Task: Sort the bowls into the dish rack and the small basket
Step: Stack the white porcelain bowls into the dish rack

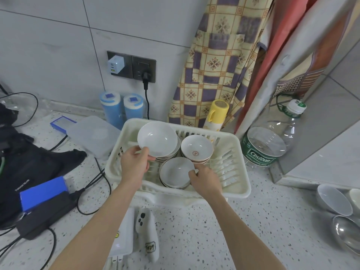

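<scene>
A person's left hand (134,164) is pinching a plain white ceramic bowl (157,138), tilted above the cream slatted plastic dish rack (229,162) on the speckled counter (253,221); at four o'clock, the right hand (204,180) is gripping a stacked bowl's (176,171) rim.

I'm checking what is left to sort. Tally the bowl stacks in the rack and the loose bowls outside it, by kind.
Stacks of white ceramic bowls in the cream plastic dish rack: 3
White ceramic bowl held tilted by the left hand: 1
Loose bowls on the speckled counter, right edge: 3
Total: 7
</scene>
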The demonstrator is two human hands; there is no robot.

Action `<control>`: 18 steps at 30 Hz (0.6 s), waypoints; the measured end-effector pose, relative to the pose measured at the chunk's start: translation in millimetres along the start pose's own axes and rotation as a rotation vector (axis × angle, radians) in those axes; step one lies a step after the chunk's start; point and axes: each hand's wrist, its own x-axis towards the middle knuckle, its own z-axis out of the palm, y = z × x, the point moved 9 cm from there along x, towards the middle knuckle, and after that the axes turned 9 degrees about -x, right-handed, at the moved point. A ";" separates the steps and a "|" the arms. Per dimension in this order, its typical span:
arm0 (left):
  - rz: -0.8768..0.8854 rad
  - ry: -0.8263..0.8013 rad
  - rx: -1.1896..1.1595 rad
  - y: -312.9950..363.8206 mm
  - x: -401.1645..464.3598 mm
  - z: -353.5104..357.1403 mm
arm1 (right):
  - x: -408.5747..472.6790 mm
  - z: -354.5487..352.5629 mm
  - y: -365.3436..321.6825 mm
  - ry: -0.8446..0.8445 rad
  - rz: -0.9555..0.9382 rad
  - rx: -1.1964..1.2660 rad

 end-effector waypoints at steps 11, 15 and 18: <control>-0.018 -0.038 0.053 -5.3 2.6 2.4 | 2.9 7.9 2.4 -0.074 0.009 -0.096; -0.024 -0.076 0.097 -7.3 3.2 4.1 | 3.1 8.0 2.7 -0.077 0.015 -0.120; -0.046 -0.114 0.117 -10.0 2.9 6.9 | 3.7 9.3 4.3 -0.078 0.030 -0.120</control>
